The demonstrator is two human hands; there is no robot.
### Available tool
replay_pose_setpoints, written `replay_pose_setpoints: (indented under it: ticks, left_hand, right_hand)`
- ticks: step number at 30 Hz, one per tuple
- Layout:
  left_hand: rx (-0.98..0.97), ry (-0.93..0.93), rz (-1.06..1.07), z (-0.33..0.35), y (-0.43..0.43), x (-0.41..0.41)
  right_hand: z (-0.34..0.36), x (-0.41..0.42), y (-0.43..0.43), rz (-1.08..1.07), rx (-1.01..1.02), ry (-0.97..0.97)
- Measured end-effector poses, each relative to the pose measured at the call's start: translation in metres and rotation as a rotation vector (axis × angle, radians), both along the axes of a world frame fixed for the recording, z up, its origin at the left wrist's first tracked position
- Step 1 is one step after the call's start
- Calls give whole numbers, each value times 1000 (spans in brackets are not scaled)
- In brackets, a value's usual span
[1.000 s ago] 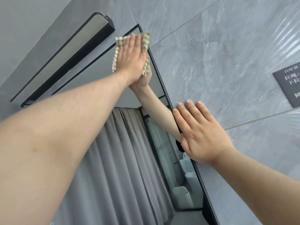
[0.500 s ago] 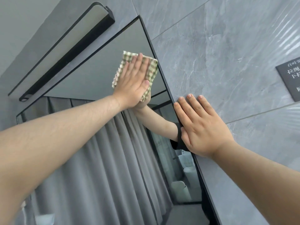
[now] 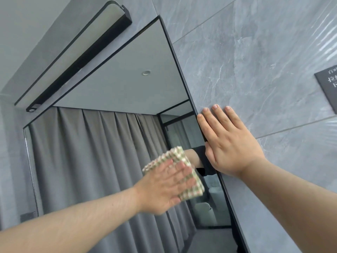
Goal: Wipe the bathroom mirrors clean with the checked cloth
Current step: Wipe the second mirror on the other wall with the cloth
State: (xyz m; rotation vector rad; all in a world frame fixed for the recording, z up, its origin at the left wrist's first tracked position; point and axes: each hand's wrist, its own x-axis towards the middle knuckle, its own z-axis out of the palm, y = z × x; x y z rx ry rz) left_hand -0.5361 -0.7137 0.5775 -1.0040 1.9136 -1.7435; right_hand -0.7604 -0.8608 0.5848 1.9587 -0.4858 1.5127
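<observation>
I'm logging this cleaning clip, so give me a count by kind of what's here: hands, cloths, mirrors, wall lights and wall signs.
Hands: 2, the left hand pressing the cloth and the right hand flat on the tiled wall
Checked cloth: 1
Mirror: 1
Black wall light: 1
Dark wall sign: 1
Total: 6

Mirror (image 3: 113, 88) on wall (image 3: 246, 61); lamp (image 3: 80, 57) at its 11 o'clock. Left hand (image 3: 164, 187) on cloth (image 3: 189, 181), on mirror. Right hand (image 3: 229, 143) at cloth's 2 o'clock, on wall; sign (image 3: 328, 86) at 3 o'clock.
</observation>
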Motion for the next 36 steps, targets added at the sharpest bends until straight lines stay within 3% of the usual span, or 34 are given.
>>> replay_pose_setpoints:
  ticks: [5,8,13,18,24,36]
  left_hand:
    - [183,-134,5,18,2,21]
    - [104,-96,-14,48,-5,12]
    - [-140,204,44,120,-20,-14]
    - [-433,632,121,199,-31,-49]
    - [-611,988,136,294,-39,-70]
    - [-599,1007,103,257,-30,-49]
  right_hand:
    - [0,1,-1,3,-6,-1]
    - [0,1,-1,0,-9,-1]
    - [0,2,-2,-1,-23,-11]
    - [0,2,-2,-16,-28,-12]
    - [0,1,-3,-14,-40,-14]
    - [-1,2,-3,6,-31,-19]
